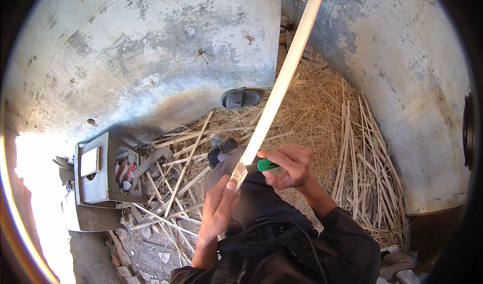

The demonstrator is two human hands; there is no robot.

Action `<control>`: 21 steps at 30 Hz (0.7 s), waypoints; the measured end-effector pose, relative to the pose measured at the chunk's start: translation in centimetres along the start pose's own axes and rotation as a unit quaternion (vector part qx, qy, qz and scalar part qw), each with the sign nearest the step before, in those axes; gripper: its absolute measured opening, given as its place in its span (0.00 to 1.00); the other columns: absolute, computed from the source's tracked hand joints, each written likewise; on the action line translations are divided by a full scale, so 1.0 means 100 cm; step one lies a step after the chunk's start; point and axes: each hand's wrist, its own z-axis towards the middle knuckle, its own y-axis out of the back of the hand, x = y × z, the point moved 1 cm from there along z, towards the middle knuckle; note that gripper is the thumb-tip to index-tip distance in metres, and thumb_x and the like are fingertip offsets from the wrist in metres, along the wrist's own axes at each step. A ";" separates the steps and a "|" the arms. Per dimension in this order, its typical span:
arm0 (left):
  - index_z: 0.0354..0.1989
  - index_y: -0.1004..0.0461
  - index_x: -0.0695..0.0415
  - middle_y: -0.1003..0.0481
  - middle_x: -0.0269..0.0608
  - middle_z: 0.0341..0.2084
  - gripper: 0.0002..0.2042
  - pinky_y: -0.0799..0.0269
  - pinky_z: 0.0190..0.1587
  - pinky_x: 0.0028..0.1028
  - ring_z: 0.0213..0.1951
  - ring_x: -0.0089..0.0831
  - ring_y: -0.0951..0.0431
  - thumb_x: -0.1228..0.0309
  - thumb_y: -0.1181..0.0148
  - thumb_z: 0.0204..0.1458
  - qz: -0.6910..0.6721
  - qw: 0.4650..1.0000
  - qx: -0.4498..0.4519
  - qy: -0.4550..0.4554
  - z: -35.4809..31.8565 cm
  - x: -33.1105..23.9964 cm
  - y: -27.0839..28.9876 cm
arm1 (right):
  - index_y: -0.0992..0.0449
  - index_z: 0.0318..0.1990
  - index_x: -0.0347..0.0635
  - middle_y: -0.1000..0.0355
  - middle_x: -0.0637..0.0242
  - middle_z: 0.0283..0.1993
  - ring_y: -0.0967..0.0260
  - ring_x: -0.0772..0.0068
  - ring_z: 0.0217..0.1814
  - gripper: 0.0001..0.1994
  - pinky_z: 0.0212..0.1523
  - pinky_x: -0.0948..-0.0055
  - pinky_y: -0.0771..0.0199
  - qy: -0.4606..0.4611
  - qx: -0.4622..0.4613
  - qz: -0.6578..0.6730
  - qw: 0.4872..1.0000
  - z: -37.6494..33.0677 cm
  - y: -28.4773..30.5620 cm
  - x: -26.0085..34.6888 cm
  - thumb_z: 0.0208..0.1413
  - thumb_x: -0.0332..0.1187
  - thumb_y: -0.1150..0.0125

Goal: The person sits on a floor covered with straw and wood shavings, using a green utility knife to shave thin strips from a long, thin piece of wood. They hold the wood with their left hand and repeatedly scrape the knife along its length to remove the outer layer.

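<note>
One long pale strip [282, 77] of split cane or wood is in hand here, and two hands work on it. Its long axis runs from the middle of the frame, just below centre, up and slightly rightward to the top edge, where it passes out of view. The lower end sits over the person's dark-clothed lap. The left hand [219, 208] is closed around that lower end, thumb pressed up along the strip. The right hand [289, 165] is clenched on one small tool with a green handle [267, 165], held against the strip just above the left hand; the blade itself I cannot make out.

One dark sandal [240, 98] lies at the upper middle, beside the straw. One grey box-like crate [95, 170] sits at the left, with odd bits inside. A loose bundle of pale slats [362, 168], too many to count, lies at the right, and more scattered splints [176, 183] lie at the left of centre.

The floor is covered in a heap of dry straw [312, 97]. Rough, stained grey concrete walls [141, 52] rise behind, meeting in a corner at the top, and hard sunlight burns in at the lower left
</note>
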 end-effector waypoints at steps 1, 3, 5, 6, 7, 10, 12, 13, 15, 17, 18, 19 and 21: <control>0.36 0.30 0.57 0.38 0.24 0.22 0.19 0.52 0.26 0.20 0.23 0.14 0.45 0.56 0.56 0.76 0.008 1.000 -0.003 0.000 0.001 -0.002 0.000 | 0.13 0.46 0.46 0.29 0.71 0.21 0.32 0.70 0.19 0.14 0.20 0.69 0.34 0.006 0.006 -0.010 1.000 0.000 0.001 -0.001 0.58 0.43 0.30; 0.35 0.30 0.57 0.38 0.25 0.21 0.20 0.51 0.26 0.20 0.22 0.14 0.44 0.55 0.55 0.76 0.006 1.000 -0.016 0.006 0.000 -0.002 0.000 | 0.13 0.46 0.45 0.28 0.71 0.22 0.31 0.74 0.20 0.15 0.21 0.70 0.34 0.019 0.019 -0.028 0.999 0.001 0.002 -0.002 0.59 0.43 0.31; 0.34 0.30 0.57 0.38 0.25 0.21 0.20 0.50 0.26 0.20 0.22 0.14 0.43 0.55 0.55 0.75 -0.011 0.999 -0.023 0.020 0.001 -0.002 -0.004 | 0.13 0.48 0.42 0.28 0.72 0.22 0.34 0.79 0.19 0.16 0.19 0.71 0.37 -0.100 -0.108 0.010 0.989 -0.016 -0.008 -0.026 0.62 0.43 0.34; 0.34 0.30 0.57 0.37 0.26 0.22 0.20 0.50 0.26 0.20 0.23 0.15 0.42 0.55 0.54 0.75 0.001 0.999 -0.007 0.033 -0.008 0.006 0.001 | 0.14 0.48 0.40 0.27 0.72 0.22 0.35 0.81 0.19 0.16 0.18 0.72 0.38 -0.149 -0.150 0.007 0.977 -0.016 -0.004 -0.048 0.64 0.43 0.35; 0.34 0.30 0.57 0.37 0.26 0.22 0.20 0.49 0.26 0.20 0.23 0.15 0.42 0.54 0.54 0.75 0.011 0.999 0.016 0.046 -0.020 0.018 0.008 | 0.14 0.49 0.39 0.27 0.73 0.23 0.36 0.83 0.19 0.17 0.17 0.72 0.38 -0.199 -0.192 0.006 0.961 -0.016 0.002 -0.071 0.65 0.42 0.37; 0.34 0.30 0.57 0.36 0.27 0.22 0.20 0.48 0.26 0.21 0.23 0.15 0.40 0.55 0.53 0.75 0.061 0.997 0.025 0.046 -0.027 0.024 0.010 | 0.15 0.50 0.37 0.26 0.73 0.24 0.36 0.84 0.18 0.16 0.17 0.73 0.37 -0.205 -0.182 -0.028 0.961 -0.019 0.044 -0.113 0.68 0.40 0.41; 0.32 0.30 0.57 0.37 0.26 0.20 0.20 0.48 0.26 0.21 0.23 0.15 0.41 0.57 0.54 0.76 0.041 0.998 -0.020 0.031 -0.023 0.034 0.007 | 0.16 0.47 0.36 0.23 0.69 0.26 0.30 0.82 0.21 0.14 0.19 0.72 0.31 -0.175 -0.145 0.016 0.974 -0.034 0.032 -0.121 0.66 0.38 0.41; 0.32 0.31 0.58 0.36 0.27 0.20 0.19 0.47 0.26 0.23 0.23 0.15 0.41 0.59 0.53 0.76 0.044 0.998 -0.032 0.027 -0.020 0.032 0.008 | 0.16 0.46 0.36 0.23 0.68 0.26 0.29 0.81 0.22 0.14 0.20 0.72 0.30 -0.176 -0.139 0.038 0.974 -0.034 0.023 -0.111 0.64 0.38 0.39; 0.32 0.31 0.59 0.35 0.28 0.20 0.18 0.45 0.27 0.25 0.24 0.17 0.40 0.63 0.52 0.76 0.046 0.997 -0.057 0.018 -0.017 0.020 0.011 | 0.17 0.43 0.35 0.23 0.66 0.27 0.27 0.80 0.24 0.14 0.22 0.71 0.27 -0.175 -0.124 0.082 0.973 -0.029 0.003 -0.072 0.62 0.38 0.37; 0.33 0.29 0.60 0.34 0.27 0.21 0.17 0.45 0.26 0.25 0.24 0.16 0.40 0.63 0.52 0.76 0.038 0.997 -0.072 0.010 -0.015 0.012 0.008 | 0.18 0.42 0.37 0.22 0.64 0.28 0.23 0.74 0.26 0.13 0.26 0.70 0.24 -0.191 -0.048 0.110 0.974 -0.030 -0.003 -0.043 0.58 0.38 0.34; 0.34 0.29 0.60 0.34 0.28 0.21 0.17 0.45 0.27 0.25 0.24 0.16 0.39 0.63 0.51 0.76 0.034 0.997 -0.075 0.006 -0.014 0.012 0.009 | 0.18 0.42 0.38 0.22 0.64 0.28 0.23 0.72 0.25 0.13 0.26 0.70 0.24 -0.151 -0.032 0.113 0.981 -0.028 -0.007 -0.034 0.57 0.38 0.33; 0.34 0.28 0.60 0.33 0.28 0.21 0.17 0.44 0.27 0.25 0.25 0.16 0.38 0.63 0.51 0.76 0.029 0.997 -0.077 0.003 -0.013 0.013 0.008 | 0.17 0.42 0.39 0.22 0.64 0.27 0.23 0.70 0.25 0.13 0.26 0.70 0.24 -0.112 -0.015 0.116 0.987 -0.026 -0.011 -0.025 0.57 0.39 0.33; 0.34 0.28 0.61 0.32 0.29 0.21 0.16 0.42 0.27 0.25 0.25 0.17 0.37 0.64 0.50 0.75 0.045 0.996 -0.077 -0.003 -0.012 0.007 0.005 | 0.17 0.43 0.41 0.23 0.65 0.27 0.23 0.67 0.24 0.12 0.25 0.69 0.25 -0.064 0.013 0.120 0.991 -0.025 -0.014 -0.012 0.56 0.39 0.32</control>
